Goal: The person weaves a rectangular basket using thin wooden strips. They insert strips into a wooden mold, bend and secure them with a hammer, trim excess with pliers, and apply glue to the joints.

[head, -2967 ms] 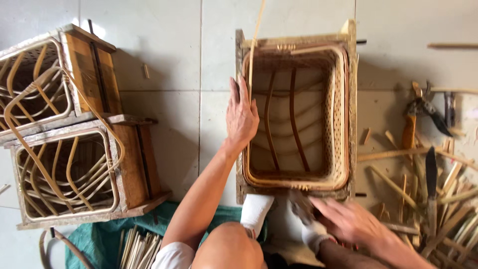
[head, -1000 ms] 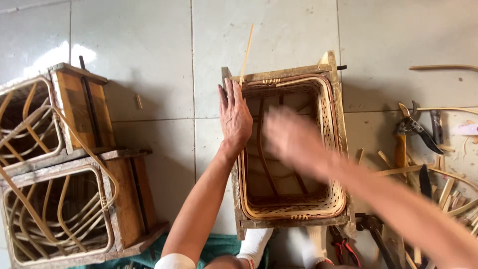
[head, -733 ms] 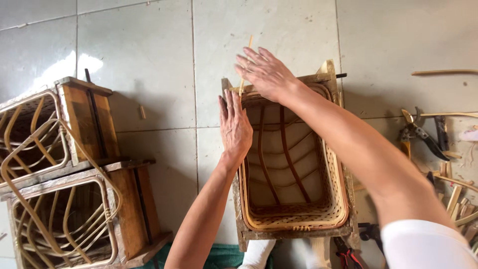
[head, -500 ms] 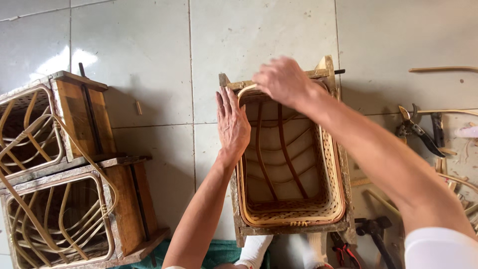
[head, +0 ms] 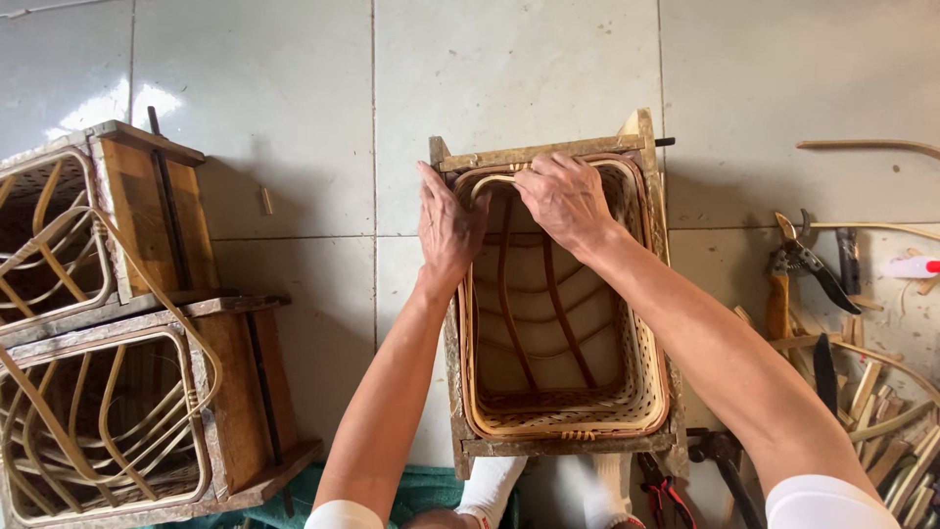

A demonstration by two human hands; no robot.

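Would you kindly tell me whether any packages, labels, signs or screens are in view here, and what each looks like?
No signs, screens or readable labels show.
Small white tube or bottle: at the right edge on the floor, lying on its side, white with a red tip; the only package-like thing, too small to tell more.

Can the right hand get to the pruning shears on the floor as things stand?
Probably yes. The right hand rests on the basket rim; the shears lie on open floor on its own side, nothing between.
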